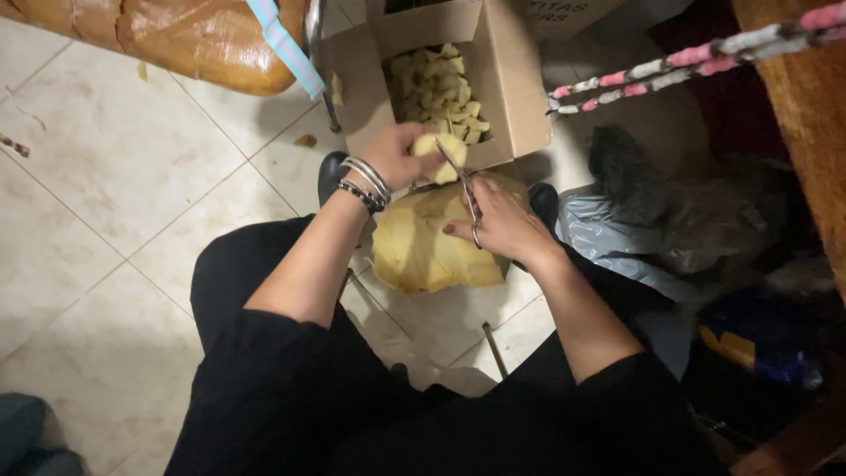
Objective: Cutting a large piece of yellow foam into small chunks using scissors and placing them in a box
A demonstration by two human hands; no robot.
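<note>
Two hands busy over the open brown cardboard box (507, 79) of pale yellow cut bits: left hand (397, 157) pinches a pale yellow foam piece (443, 152) at its near edge, so offcuts drop in; right hand (500, 220) grips metal scissors (460, 189).

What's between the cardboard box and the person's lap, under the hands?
Head view: a large sheet of yellow foam lies on the tiled floor between the cardboard box and the lap, below the left hand and right hand.

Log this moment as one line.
left hand: holds yellow piece | right hand: scissors cutting it | cardboard box: cut pieces
</note>
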